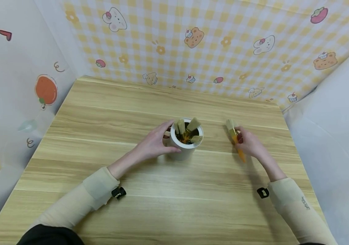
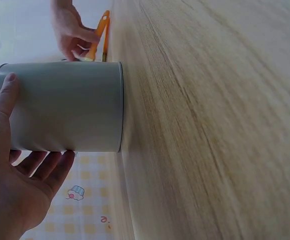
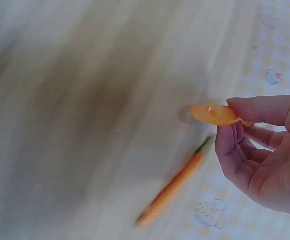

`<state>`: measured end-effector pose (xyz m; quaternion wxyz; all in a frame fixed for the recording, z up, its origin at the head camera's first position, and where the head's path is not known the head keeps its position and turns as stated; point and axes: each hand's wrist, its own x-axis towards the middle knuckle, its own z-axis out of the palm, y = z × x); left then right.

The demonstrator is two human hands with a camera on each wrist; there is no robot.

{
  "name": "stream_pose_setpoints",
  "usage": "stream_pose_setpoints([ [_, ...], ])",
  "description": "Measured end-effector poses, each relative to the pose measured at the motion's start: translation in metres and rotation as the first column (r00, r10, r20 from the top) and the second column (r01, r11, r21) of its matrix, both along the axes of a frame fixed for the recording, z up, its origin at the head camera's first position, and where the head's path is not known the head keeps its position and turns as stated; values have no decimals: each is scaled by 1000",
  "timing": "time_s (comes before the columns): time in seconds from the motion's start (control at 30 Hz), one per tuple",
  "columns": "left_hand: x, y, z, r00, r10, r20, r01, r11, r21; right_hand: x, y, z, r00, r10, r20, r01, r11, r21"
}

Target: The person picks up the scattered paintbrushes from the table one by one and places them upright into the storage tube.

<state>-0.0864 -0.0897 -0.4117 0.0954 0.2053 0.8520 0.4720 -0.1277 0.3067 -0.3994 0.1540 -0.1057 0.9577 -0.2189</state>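
Note:
A grey-white cylindrical can [image 1: 181, 154] stands upright on the wooden table, with several paintbrushes [image 1: 194, 124] inside, bristles up. My left hand [image 1: 154, 143] grips the can's left side, thumb on the near side and fingers curled round the far side. Right of the can, my right hand [image 1: 251, 143] pinches a paintbrush [image 3: 212, 114] by its orange handle, between thumb and fingers. A second orange-handled paintbrush [image 3: 172, 190] lies on the table just beside it in the right wrist view. Pale bristles [image 1: 231, 124] point away from me in the head view.
The wood-grain table [image 1: 149, 211] ends at a yellow checked cloth wall [image 1: 174, 47] at the back. White cloth walls [image 1: 339, 136] stand at both sides. A black clip-like piece [image 1: 119, 193] is at the left cuff, another [image 1: 263, 193] at the right.

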Motion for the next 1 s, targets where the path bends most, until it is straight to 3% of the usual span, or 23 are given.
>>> stream_pose_setpoints([
  [0.17,0,0,0,1000,-2,-2,2,1000,5,0,-13,20,999,-50,-22,45,982,-186],
  [0.3,0,-1,0,1000,-5,0,5,1000,9,0,-29,42,993,-103,-58,80,946,-314],
  [0.43,0,-1,0,1000,-6,-2,6,1000,13,2,-52,66,975,-166,-146,89,899,-428],
  [0.53,0,-2,-1,1000,-6,-7,7,1000,17,4,-75,84,956,-213,-204,64,826,-560],
  [0.7,-1,-2,-2,1000,-12,-19,13,1000,18,10,-109,105,932,-251,-262,-35,657,-753],
  [0.77,-1,-2,-2,1000,-12,-21,12,1000,16,13,-121,110,930,-242,-278,-73,618,-783],
  [0.87,0,-2,-1,1000,-12,-24,13,1000,18,15,-133,111,932,-212,-294,-107,613,-783],
  [0.93,0,-1,-1,999,-18,-27,19,1000,21,17,-137,109,935,-188,-300,-113,644,-757],
  [1.0,0,-1,0,999,-25,-30,25,999,22,19,-139,104,932,-162,-325,-123,701,-703],
])
